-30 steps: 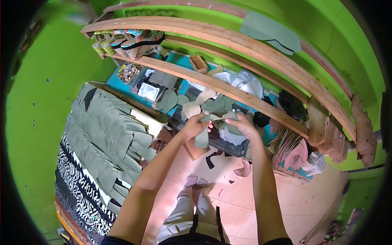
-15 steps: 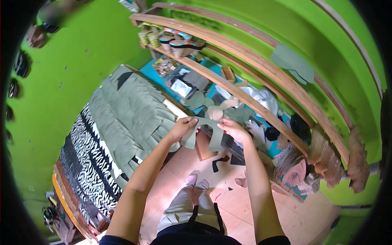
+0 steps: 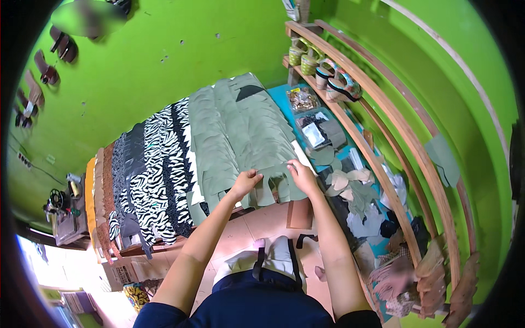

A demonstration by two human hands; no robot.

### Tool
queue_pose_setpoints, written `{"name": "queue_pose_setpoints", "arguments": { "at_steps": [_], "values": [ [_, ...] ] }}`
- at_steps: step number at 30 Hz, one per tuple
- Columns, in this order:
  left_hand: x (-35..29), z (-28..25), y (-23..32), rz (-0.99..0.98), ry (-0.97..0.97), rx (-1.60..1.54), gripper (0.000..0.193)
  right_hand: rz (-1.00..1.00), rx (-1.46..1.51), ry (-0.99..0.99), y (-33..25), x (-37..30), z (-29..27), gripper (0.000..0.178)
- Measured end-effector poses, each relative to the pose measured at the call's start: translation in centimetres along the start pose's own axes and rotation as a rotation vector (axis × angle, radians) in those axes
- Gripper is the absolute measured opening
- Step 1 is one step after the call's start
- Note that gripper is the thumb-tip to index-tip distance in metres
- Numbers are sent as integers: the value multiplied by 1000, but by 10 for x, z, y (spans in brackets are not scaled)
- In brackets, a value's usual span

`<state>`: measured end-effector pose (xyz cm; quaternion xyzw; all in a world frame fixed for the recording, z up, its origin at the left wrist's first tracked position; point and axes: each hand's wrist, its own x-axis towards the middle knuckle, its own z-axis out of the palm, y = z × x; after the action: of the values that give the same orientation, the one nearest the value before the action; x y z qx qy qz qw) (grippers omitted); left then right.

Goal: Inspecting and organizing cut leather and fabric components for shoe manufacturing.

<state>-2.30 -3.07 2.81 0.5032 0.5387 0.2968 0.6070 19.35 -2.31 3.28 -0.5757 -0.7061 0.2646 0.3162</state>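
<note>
A grey-green, arch-shaped cut piece point(image 3: 272, 169) with two hanging legs is stretched between my hands. My left hand point(image 3: 247, 183) pinches its left side, and my right hand point(image 3: 301, 177) pinches its right side near the top. It hangs over the near edge of overlapping rows of same-coloured cut pieces point(image 3: 240, 126) spread on a table. Against that background, parts of its outline are hard to make out. One dark triangular scrap point(image 3: 250, 93) lies on the far end of the rows.
Left of the green rows lie zebra-print pieces point(image 3: 158, 158), then black, brown and orange ones. A wooden rack point(image 3: 377, 71) on the right holds wedge sandals point(image 3: 342, 86). Below it, a blue surface carries a tub of shiny bits point(image 3: 302, 99) and loose scraps point(image 3: 358, 199). Sandals point(image 3: 64, 46) hang on the green wall.
My view has swung left, so the table of cut pieces is now in front of me. The arch-shaped piece, still in both hands, has moved from beside the table to over its near edge.
</note>
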Motion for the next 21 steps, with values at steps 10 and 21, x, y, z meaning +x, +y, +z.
{"name": "queue_pose_setpoints", "arguments": {
  "at_steps": [10, 21],
  "values": [
    [30, -5, -43, 26, 416, 218, 36, -152, -168, -142, 7, 55, 28, 21],
    [35, 11, -36, -51, 566, 137, 30, -161, -220, -164, 27, 65, 34, 22]
  ]
}}
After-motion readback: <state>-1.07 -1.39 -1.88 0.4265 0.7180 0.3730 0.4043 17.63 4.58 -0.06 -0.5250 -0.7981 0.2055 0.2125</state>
